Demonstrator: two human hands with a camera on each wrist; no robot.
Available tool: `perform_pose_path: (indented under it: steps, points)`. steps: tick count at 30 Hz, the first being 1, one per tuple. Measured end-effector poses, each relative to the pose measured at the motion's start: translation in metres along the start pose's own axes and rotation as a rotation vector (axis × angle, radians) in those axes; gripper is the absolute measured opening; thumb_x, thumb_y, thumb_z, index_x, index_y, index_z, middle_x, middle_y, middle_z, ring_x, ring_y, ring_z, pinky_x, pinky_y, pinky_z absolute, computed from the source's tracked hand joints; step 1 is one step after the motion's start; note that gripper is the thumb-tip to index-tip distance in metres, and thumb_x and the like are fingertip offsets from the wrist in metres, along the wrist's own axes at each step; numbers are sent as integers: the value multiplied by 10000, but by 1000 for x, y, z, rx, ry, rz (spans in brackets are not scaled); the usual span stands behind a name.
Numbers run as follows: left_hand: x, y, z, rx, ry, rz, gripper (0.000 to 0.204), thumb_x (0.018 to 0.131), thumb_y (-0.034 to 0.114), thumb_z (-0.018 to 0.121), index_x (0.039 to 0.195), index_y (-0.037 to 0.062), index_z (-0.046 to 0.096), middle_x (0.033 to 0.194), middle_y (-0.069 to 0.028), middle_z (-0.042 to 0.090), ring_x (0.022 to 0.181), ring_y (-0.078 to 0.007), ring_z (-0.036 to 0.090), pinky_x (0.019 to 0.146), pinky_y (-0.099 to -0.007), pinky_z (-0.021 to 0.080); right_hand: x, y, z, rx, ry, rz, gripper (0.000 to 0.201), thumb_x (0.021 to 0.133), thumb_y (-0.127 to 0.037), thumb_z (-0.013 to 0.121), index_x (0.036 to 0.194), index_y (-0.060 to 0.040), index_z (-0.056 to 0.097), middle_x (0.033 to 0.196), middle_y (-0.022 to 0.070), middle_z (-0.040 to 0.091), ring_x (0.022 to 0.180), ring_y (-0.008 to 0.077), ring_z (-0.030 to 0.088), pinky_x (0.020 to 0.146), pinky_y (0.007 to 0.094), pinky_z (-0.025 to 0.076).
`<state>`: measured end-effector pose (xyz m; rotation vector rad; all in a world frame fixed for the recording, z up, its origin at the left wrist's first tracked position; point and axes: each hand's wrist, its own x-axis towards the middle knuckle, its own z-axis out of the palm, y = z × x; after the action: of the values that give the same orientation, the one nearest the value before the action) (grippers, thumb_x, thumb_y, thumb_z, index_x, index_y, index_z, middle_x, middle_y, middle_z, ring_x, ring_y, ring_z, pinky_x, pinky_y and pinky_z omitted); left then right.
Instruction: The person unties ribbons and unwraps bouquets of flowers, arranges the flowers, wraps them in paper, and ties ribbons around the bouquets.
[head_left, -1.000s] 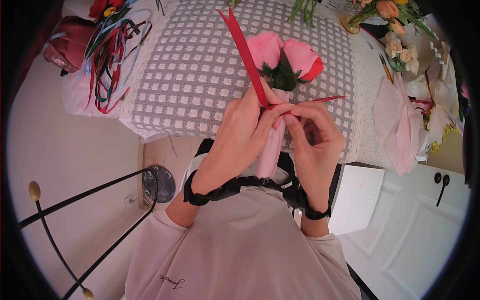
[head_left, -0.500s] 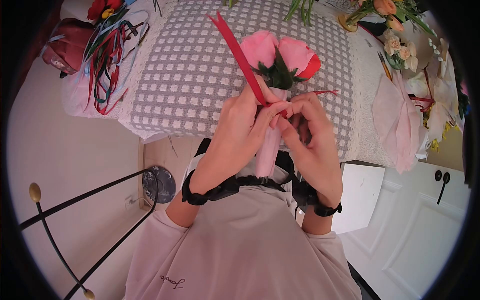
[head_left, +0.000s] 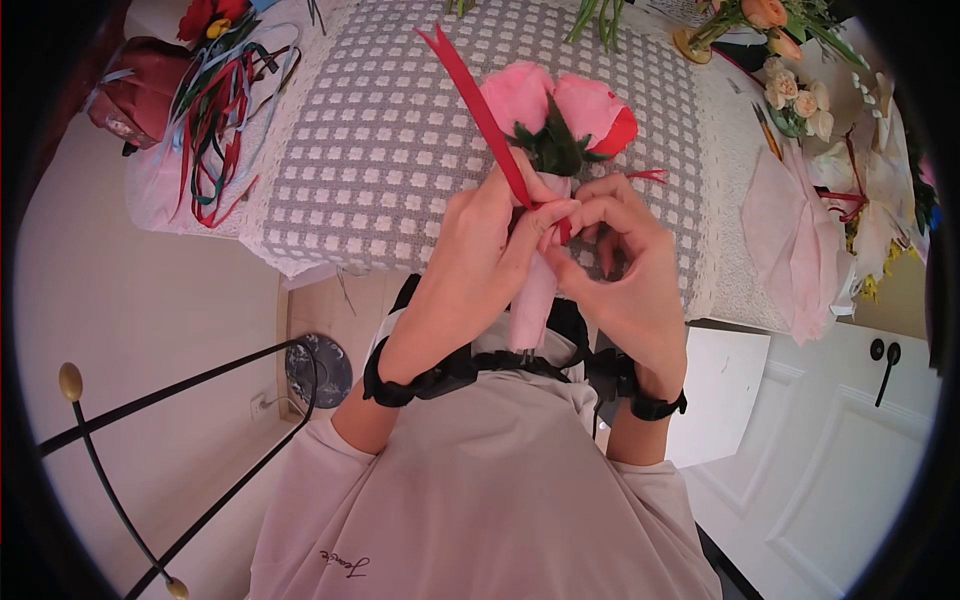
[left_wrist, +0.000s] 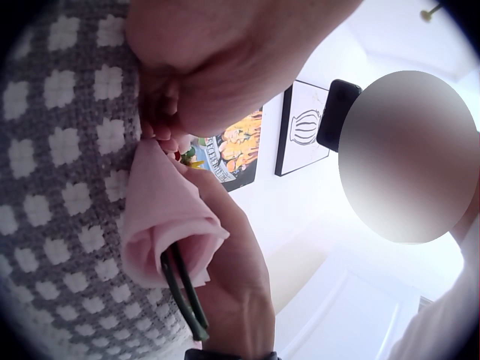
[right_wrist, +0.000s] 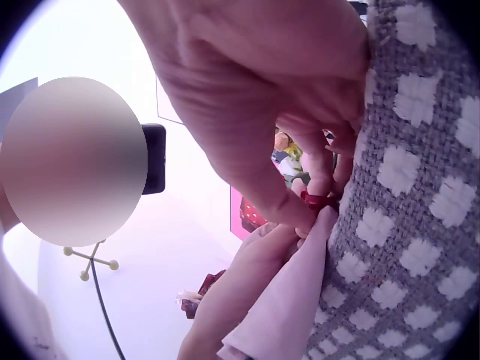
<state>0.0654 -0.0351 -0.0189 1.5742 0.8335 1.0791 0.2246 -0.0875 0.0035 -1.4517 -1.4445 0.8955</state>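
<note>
A small bouquet of two pink roses [head_left: 517, 97] with green leaves and a red edge at the right is wrapped in pale pink paper [head_left: 536, 300]. My left hand [head_left: 490, 240] grips the wrapped stems just below the leaves, thumb across the front. A red ribbon [head_left: 468, 92] crosses the wrap there, its long forked tail rising to the upper left. My right hand [head_left: 632, 262] pinches the ribbon at the crossing, against the left thumb; a short tail shows beyond its knuckles. In the left wrist view, green stems [left_wrist: 184, 296] poke from the paper's open lower end.
Under the bouquet lies a grey-and-white checked cushion [head_left: 350, 150]. Loose ribbons [head_left: 215, 130] and a dark red wrapped bundle [head_left: 135, 90] are at the left. Pink paper [head_left: 795, 245], peach flowers [head_left: 800, 97] and a pencil-like tool [head_left: 768, 132] lie at the right.
The bouquet's lower end has swung slightly left. My right fingers have shifted a little left at the crossing, and the short ribbon tail has drawn in toward them.
</note>
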Motion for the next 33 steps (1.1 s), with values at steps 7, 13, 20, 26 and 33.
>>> perform_pose_path:
  steps: [7, 13, 20, 26, 33]
  points:
    - [0, 0, -2, 37, -32, 11, 101, 971, -69, 584, 1066, -50, 556, 910, -206, 743, 793, -298, 761, 690, -369, 579, -1, 9, 5, 25, 73, -94, 189, 794, 52, 767, 928, -40, 672, 972, 8, 626, 790, 67, 550, 582, 220, 395]
    - [-1, -2, 2, 3, 11, -10, 84, 1004, 2, 651, 973, -21, 576, 782, -68, 667, 696, -100, 624, 645, -274, 507, -3, 9, 15, -4, 153, -123, 182, 802, 66, 731, 940, -26, 655, 906, 10, 644, 786, 77, 600, 586, 229, 417]
    - [0, 3, -1, 76, -12, 6, 90, 984, -35, 617, 1054, -41, 560, 879, -180, 734, 753, -284, 741, 675, -374, 565, -7, 17, 23, -130, 329, -319, 219, 773, 102, 742, 949, 3, 660, 912, 86, 674, 681, 144, 638, 576, 264, 504]
    - [-1, 7, 0, 55, -8, -31, 86, 983, -42, 616, 1045, -42, 556, 873, -177, 730, 744, -271, 737, 665, -367, 561, -13, 20, 28, -322, 460, -456, 242, 751, 121, 759, 959, 27, 676, 926, 123, 687, 688, 189, 667, 608, 283, 546]
    - [-1, 5, 0, 44, -4, -21, 89, 981, -44, 619, 1046, -42, 559, 858, -171, 725, 728, -263, 734, 655, -368, 559, -19, 17, 20, -6, 339, -296, 220, 762, 131, 727, 926, 6, 652, 959, 100, 708, 695, 112, 603, 626, 245, 495]
